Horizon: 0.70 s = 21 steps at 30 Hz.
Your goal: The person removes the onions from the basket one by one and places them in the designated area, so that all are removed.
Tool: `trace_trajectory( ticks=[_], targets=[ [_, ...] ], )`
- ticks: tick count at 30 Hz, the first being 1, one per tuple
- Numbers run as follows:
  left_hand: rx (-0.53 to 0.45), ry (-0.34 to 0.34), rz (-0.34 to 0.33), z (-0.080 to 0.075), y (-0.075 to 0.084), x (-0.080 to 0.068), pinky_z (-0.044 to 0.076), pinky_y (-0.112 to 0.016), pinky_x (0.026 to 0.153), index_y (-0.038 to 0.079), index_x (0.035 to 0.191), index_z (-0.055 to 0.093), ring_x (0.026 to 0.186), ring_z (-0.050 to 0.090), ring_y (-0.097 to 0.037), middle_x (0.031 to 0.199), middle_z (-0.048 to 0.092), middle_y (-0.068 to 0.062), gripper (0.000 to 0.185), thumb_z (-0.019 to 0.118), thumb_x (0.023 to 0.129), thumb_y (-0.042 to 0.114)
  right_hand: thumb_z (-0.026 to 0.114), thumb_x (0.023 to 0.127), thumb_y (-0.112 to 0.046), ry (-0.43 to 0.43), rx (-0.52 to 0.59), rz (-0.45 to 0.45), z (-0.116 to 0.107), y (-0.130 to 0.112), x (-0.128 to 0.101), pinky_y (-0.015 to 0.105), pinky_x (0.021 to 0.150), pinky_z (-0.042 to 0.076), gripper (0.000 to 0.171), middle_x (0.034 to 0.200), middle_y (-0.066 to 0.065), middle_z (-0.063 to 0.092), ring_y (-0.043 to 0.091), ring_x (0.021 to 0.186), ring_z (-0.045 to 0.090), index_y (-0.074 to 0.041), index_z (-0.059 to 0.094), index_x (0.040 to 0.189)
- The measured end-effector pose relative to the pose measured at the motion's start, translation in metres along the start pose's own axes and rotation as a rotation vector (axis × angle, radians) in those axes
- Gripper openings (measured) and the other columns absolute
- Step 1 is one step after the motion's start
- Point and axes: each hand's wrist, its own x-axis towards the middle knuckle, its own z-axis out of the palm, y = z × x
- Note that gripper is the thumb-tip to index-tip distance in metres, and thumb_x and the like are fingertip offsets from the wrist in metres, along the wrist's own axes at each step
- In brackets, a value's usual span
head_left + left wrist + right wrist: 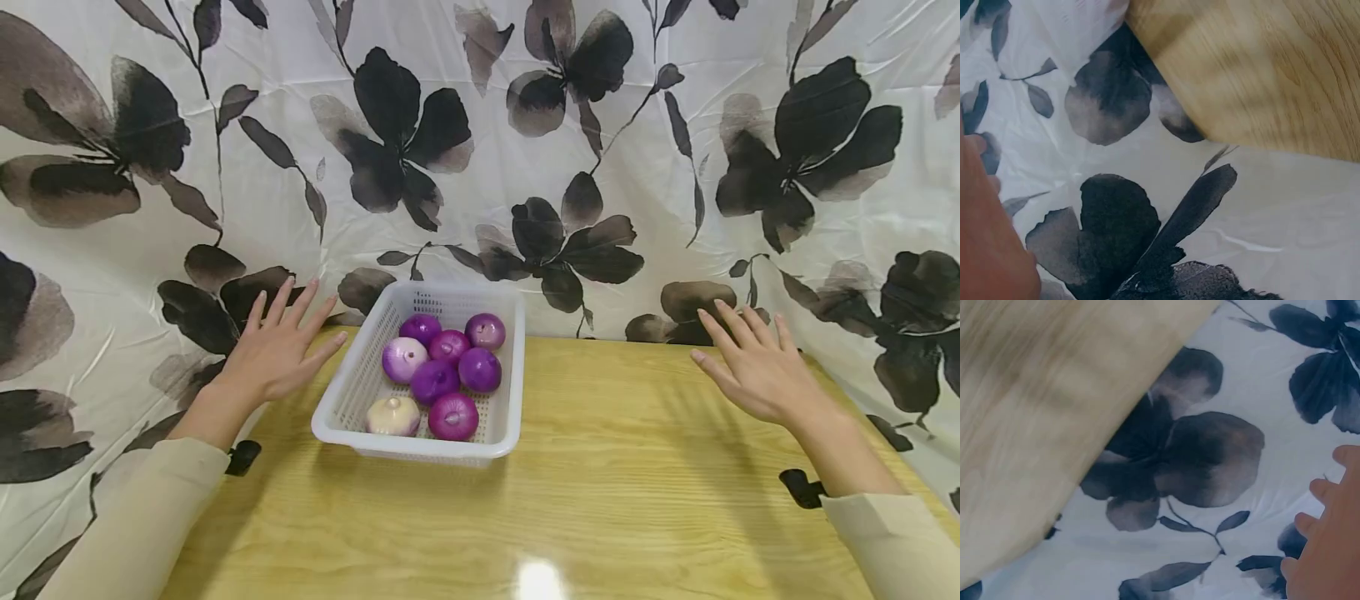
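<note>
A white plastic basket (510,417) stands on the wooden table, left of the middle in the head view. Several purple onions (453,417) lie in it, along with a paler onion (393,416) at its front left. To the basket's left, my left hand (276,354) is held up with straight, spread fingers and holds nothing. Far to the basket's right, my right hand (761,371) is likewise raised over the table, fingers spread and holding nothing. Each wrist view catches only part of its hand, the left hand (991,237) at the left edge and the right hand (1329,544) at the right.
A yellowish wooden table (615,467) spreads below both hands. White cloth with a dark flower print (480,192) hangs behind the table and along its sides. The basket's back end is close to this cloth.
</note>
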Motion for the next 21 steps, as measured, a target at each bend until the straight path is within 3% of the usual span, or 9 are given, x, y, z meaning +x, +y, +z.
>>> trace_trajectory(
  ticks=[6,12,21],
  targets=[
    [-0.062,-0.017,-0.006,-0.002,0.001,-0.006,-0.006,-0.069,0.12,0.016,0.165,0.023,0.156,-0.008,-0.041,0.173,0.002,-0.012,0.074,0.029,0.107,0.061,0.036,0.109,-0.053,-0.018,-0.004,-0.008,-0.007,-0.005,-0.002,0.067,0.119,-0.014,0.073,0.17,0.021,0.011,0.05,0.154,0.005,-0.011,0.015,0.165],
    [-0.07,-0.005,0.005,0.0,0.005,-0.015,-0.001,-0.069,0.12,0.017,0.165,0.024,0.156,-0.003,-0.042,0.173,0.003,-0.01,0.073,0.033,0.106,0.06,0.043,0.108,-0.049,0.014,0.031,-0.058,-0.004,-0.013,-0.003,0.07,0.119,-0.006,0.073,0.169,0.021,0.013,0.047,0.155,0.004,-0.012,0.016,0.165],
    [-0.088,0.028,0.04,-0.004,0.011,-0.028,0.004,-0.07,0.12,0.015,0.164,0.027,0.157,0.0,-0.042,0.172,0.006,-0.012,0.072,0.039,0.106,0.057,0.058,0.104,-0.043,0.076,0.121,-0.189,-0.001,-0.036,0.005,0.07,0.12,0.002,0.078,0.166,0.023,0.02,0.051,0.15,0.018,-0.013,0.02,0.164]
  ],
)
